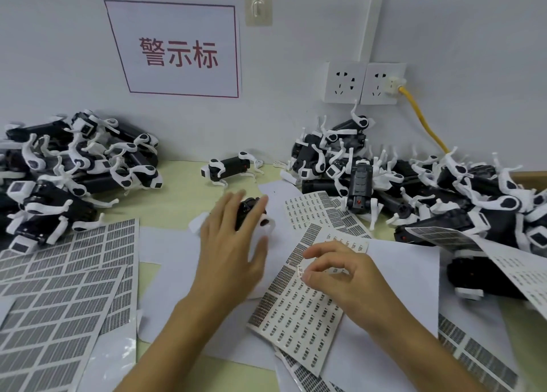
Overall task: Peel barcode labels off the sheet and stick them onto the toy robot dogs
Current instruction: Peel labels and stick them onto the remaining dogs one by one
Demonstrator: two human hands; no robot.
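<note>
The left hand [233, 243] lies spread over a toy robot dog [251, 211] at the table's middle. The right hand [340, 273] pinches what looks like a peeled barcode label [299, 271] above the label sheet [296, 320]. Dog heaps [74, 166] crowd both sides; pale green tabletop [177, 190] shows between.
</note>
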